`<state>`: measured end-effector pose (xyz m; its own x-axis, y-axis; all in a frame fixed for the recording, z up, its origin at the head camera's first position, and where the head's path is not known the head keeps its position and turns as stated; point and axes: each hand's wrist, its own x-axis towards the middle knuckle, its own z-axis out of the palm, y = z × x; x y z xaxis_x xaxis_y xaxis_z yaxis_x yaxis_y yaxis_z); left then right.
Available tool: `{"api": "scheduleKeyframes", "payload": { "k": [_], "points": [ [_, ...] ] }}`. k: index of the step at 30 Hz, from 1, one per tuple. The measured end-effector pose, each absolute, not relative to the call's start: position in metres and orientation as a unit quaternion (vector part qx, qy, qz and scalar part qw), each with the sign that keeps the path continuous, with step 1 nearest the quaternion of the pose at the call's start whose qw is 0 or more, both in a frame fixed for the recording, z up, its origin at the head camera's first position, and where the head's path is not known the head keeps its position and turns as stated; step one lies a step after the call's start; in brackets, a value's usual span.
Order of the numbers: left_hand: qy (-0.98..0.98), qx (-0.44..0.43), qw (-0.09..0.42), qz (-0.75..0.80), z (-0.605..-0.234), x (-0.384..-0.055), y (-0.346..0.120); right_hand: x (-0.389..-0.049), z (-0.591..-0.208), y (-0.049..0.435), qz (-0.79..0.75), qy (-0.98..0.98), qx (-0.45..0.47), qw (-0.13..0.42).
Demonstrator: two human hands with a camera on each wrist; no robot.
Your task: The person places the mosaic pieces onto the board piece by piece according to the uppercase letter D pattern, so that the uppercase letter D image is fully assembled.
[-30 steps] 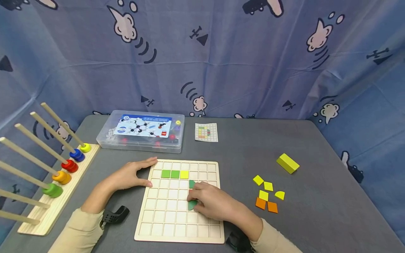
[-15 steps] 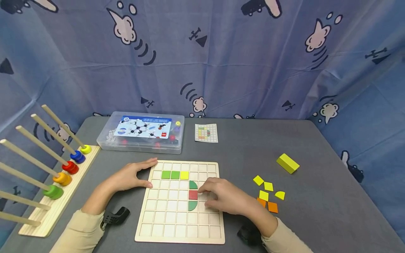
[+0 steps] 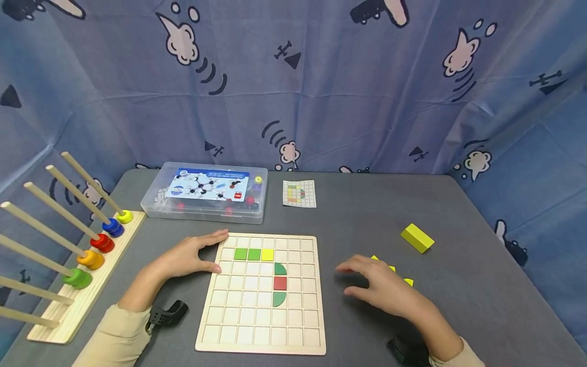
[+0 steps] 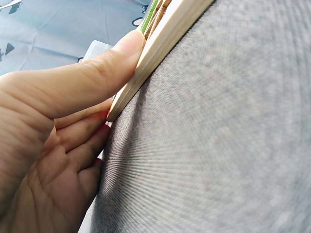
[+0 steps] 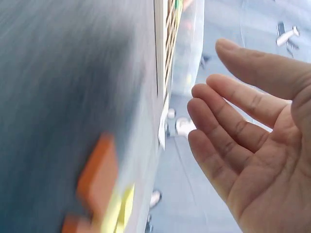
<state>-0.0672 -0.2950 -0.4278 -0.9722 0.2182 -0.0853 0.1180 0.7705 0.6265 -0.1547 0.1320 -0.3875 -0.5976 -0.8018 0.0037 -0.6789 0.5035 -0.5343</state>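
The right hand (image 3: 382,288) hangs over the table, holding nothing, its fingers loosely bent and the thumb well apart from them. The left hand (image 3: 188,257) has thumb and forefinger spread, both touching the wooden grid board (image 3: 245,316) along its left edge and far corner. Just beyond the right fingers lie yellow tiles (image 3: 409,282), partly hidden; the right wrist view also catches orange tiles (image 5: 99,172), too blurred to judge how they lie.

A low sweep of the right hand could scatter these small tiles, and a careless push from the left could slide the board and jolt its pieces.

The board lies flat before the person, its sides running toward the curtain (image 3: 330,122); it looks near square, with no plain long axis. Two green squares (image 3: 247,254) and a yellow square (image 3: 267,254) run crosswise; the green quarter-rounds (image 3: 278,299) flank a red square (image 3: 280,283), curves facing right.
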Motion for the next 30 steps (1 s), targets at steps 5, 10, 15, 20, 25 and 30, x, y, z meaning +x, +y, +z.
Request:
{"api": "scheduleKeyframes", "payload": {
  "k": [5, 10, 15, 20, 25, 30],
  "points": [
    [0.938, 0.089, 0.074, 0.328, -0.426, -0.069, -0.295, -0.16, -0.384, 0.167, -0.258, 0.879, -0.388, 0.099],
    [0.938, 0.09, 0.073, 0.326, -0.426, -0.069, -0.294, -0.167, -0.389, 0.202, -0.265, 0.903, -0.317, 0.114],
    [0.94, 0.086, 0.079, 0.321, -0.429, -0.066, -0.295, -0.175, -0.4, 0.23, -0.257, 0.918, -0.27, 0.139],
    [0.937, 0.088, 0.076, 0.328, -0.43, -0.066, -0.296, -0.184, -0.409, 0.244, -0.246, 0.922, -0.258, 0.148],
    [0.936, 0.083, 0.082, 0.333, -0.431, -0.066, -0.296, -0.188, -0.414, 0.248, -0.24, 0.923, -0.255, 0.157],
    [0.936, 0.087, 0.081, 0.331, -0.431, -0.067, -0.296, -0.187, -0.421, 0.245, -0.234, 0.929, -0.261, 0.116]
  ]
}}
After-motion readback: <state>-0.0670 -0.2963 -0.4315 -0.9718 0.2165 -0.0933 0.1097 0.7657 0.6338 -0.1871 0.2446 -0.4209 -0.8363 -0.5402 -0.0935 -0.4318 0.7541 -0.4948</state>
